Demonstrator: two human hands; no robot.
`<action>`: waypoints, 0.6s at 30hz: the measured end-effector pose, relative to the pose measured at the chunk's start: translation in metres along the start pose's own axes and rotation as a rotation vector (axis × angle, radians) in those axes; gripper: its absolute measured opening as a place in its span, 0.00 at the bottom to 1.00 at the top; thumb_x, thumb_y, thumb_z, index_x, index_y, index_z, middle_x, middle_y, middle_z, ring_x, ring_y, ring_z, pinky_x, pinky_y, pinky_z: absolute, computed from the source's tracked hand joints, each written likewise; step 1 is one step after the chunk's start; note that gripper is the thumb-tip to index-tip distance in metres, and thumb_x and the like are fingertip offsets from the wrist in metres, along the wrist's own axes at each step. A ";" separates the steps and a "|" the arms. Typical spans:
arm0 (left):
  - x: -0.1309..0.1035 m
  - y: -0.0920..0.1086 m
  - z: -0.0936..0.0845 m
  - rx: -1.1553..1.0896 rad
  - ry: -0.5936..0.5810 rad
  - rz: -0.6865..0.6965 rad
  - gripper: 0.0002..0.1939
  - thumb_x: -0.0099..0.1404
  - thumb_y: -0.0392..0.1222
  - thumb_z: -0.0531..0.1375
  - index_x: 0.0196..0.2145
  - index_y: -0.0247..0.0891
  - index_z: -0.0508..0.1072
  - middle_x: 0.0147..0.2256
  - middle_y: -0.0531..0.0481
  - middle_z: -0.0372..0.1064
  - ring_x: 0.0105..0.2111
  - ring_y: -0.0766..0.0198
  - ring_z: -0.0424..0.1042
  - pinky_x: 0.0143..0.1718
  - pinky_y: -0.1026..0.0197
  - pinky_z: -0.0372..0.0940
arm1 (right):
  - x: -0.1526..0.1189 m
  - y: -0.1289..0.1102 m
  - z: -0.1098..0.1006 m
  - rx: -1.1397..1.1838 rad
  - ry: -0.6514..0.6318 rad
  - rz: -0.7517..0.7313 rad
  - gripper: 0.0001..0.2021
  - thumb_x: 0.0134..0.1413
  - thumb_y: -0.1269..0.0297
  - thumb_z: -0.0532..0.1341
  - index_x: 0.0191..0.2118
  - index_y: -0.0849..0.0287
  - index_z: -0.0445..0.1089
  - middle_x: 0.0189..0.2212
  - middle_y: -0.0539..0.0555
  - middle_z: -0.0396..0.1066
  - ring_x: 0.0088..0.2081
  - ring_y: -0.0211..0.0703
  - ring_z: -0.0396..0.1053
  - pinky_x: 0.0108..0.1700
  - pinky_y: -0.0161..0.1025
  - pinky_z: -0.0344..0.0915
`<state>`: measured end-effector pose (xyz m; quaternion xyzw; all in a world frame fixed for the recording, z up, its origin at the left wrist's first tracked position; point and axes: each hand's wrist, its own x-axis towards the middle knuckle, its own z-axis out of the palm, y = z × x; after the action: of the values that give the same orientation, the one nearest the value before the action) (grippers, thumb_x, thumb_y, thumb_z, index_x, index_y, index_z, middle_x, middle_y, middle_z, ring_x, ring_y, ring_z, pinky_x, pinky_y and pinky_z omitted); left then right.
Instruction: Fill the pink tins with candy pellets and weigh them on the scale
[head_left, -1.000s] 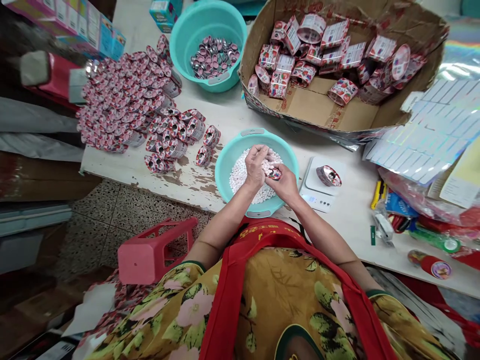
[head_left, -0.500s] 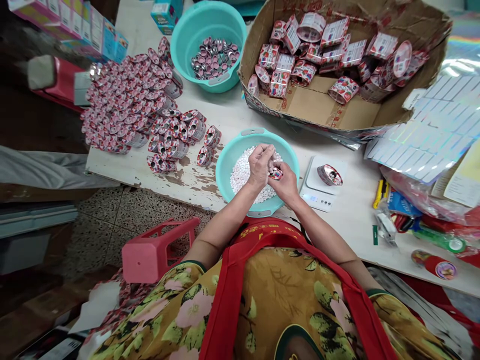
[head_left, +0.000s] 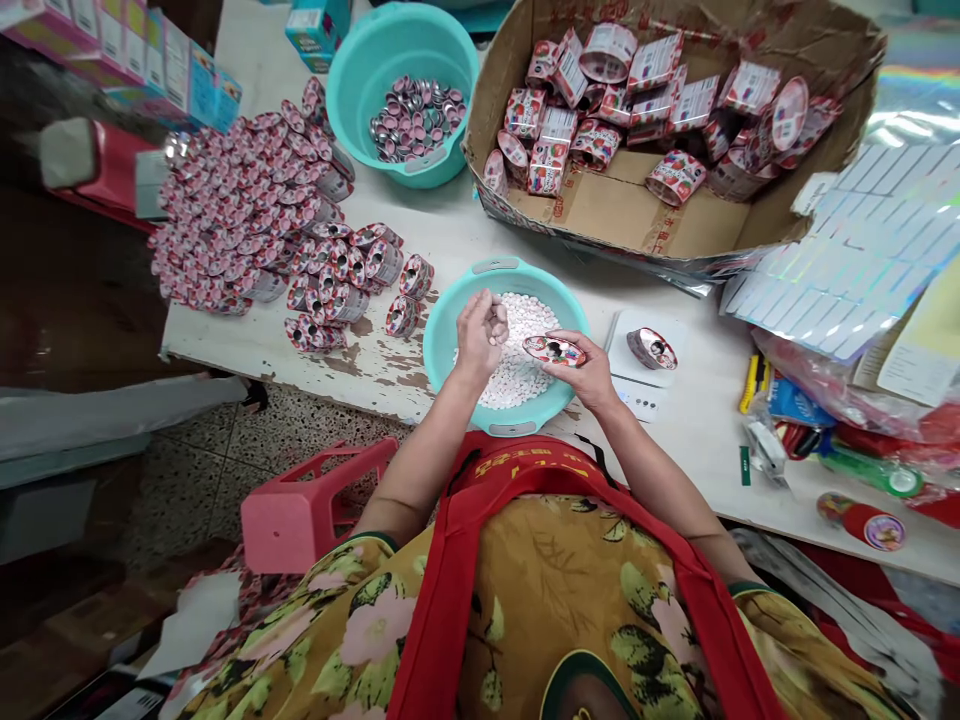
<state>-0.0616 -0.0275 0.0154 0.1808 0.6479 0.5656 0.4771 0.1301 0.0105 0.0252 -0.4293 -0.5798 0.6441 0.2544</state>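
Over the right side of a turquoise basin [head_left: 437, 372], my right hand [head_left: 592, 378] grips an oval candy tin [head_left: 534, 347] between thumb and fingers. The tin has red and white printing, and the dark round hole in its top faces up. My left hand [head_left: 480, 335] hangs over the basin's left part, apart from the tin, with its fingers curled in. What lies inside those fingers is hidden. Small white candies [head_left: 517, 375] cover the basin's bottom beneath both hands. Just right of my right hand, another oval tin [head_left: 652, 348] sits on a white digital scale [head_left: 624, 372].
Many similar tins [head_left: 232, 215] are massed on the table's left, with a few nearer tins [head_left: 403, 315]. A second turquoise basin [head_left: 349, 125] holds small round caps [head_left: 416, 118]. Behind stands a cardboard box [head_left: 615, 215] of tins. A red stool [head_left: 289, 520] is below the table's edge.
My hands have moved apart. The left one has drawn away leftward from the tin, and the right one has shifted slightly right, leaving the tin's top in view.
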 end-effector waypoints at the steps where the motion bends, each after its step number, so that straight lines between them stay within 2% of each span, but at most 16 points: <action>1: 0.001 -0.009 -0.007 0.189 -0.060 -0.013 0.15 0.70 0.56 0.58 0.37 0.41 0.74 0.31 0.51 0.70 0.27 0.66 0.68 0.29 0.64 0.65 | -0.002 0.000 -0.004 0.020 -0.012 0.013 0.27 0.37 0.52 0.77 0.46 0.53 0.77 0.49 0.53 0.76 0.52 0.50 0.73 0.59 0.47 0.67; 2: 0.001 -0.017 -0.013 0.370 -0.127 -0.022 0.13 0.68 0.53 0.61 0.38 0.41 0.75 0.34 0.49 0.72 0.33 0.62 0.72 0.36 0.61 0.68 | -0.003 0.000 -0.007 0.028 -0.024 0.020 0.27 0.37 0.51 0.77 0.46 0.52 0.77 0.50 0.53 0.76 0.52 0.50 0.73 0.60 0.47 0.67; 4: -0.002 -0.030 -0.019 0.630 -0.226 -0.012 0.09 0.63 0.47 0.65 0.38 0.40 0.78 0.41 0.45 0.75 0.44 0.54 0.73 0.48 0.55 0.68 | -0.007 0.000 -0.011 -0.008 -0.041 0.009 0.26 0.38 0.52 0.77 0.46 0.52 0.77 0.49 0.53 0.76 0.53 0.50 0.73 0.61 0.48 0.66; 6: -0.006 -0.035 -0.019 0.687 -0.217 0.025 0.09 0.63 0.45 0.63 0.39 0.40 0.79 0.45 0.44 0.76 0.49 0.52 0.72 0.53 0.53 0.65 | -0.010 -0.001 -0.015 -0.085 -0.033 -0.022 0.23 0.40 0.54 0.76 0.45 0.52 0.78 0.47 0.53 0.76 0.52 0.50 0.73 0.61 0.49 0.66; 8: -0.011 -0.031 -0.011 0.619 -0.164 0.064 0.13 0.69 0.48 0.57 0.41 0.40 0.78 0.45 0.45 0.76 0.48 0.55 0.73 0.53 0.54 0.65 | -0.013 -0.002 -0.017 -0.161 -0.003 -0.037 0.21 0.42 0.56 0.75 0.46 0.52 0.78 0.46 0.53 0.76 0.51 0.50 0.73 0.59 0.49 0.67; 10: -0.016 -0.021 0.001 0.478 -0.153 0.106 0.16 0.70 0.52 0.56 0.44 0.40 0.76 0.46 0.46 0.75 0.48 0.57 0.73 0.52 0.55 0.66 | -0.015 -0.003 -0.019 -0.221 0.027 -0.031 0.20 0.43 0.58 0.74 0.46 0.52 0.78 0.44 0.53 0.76 0.49 0.51 0.73 0.56 0.48 0.69; 13: -0.022 -0.008 0.021 0.383 -0.316 0.142 0.22 0.63 0.54 0.65 0.51 0.41 0.75 0.54 0.44 0.71 0.54 0.54 0.69 0.55 0.53 0.64 | -0.014 -0.004 -0.020 -0.261 0.038 -0.050 0.19 0.45 0.60 0.73 0.45 0.52 0.78 0.43 0.53 0.75 0.47 0.50 0.74 0.54 0.48 0.70; 15: -0.024 -0.003 0.029 0.297 -0.460 0.059 0.28 0.59 0.52 0.68 0.55 0.42 0.73 0.56 0.42 0.69 0.56 0.52 0.68 0.56 0.52 0.64 | -0.013 -0.004 -0.020 -0.243 0.030 -0.098 0.18 0.46 0.59 0.73 0.46 0.52 0.78 0.44 0.53 0.75 0.48 0.50 0.73 0.55 0.48 0.69; 18: -0.025 0.001 0.029 0.149 -0.607 -0.092 0.35 0.57 0.49 0.70 0.60 0.41 0.69 0.56 0.40 0.67 0.57 0.51 0.68 0.54 0.52 0.66 | -0.015 -0.005 -0.021 -0.204 0.031 -0.153 0.19 0.47 0.56 0.73 0.47 0.50 0.78 0.46 0.53 0.75 0.50 0.49 0.73 0.58 0.48 0.68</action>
<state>-0.0258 -0.0301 0.0296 0.3463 0.5229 0.4148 0.6592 0.1543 0.0104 0.0346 -0.4176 -0.6693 0.5537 0.2667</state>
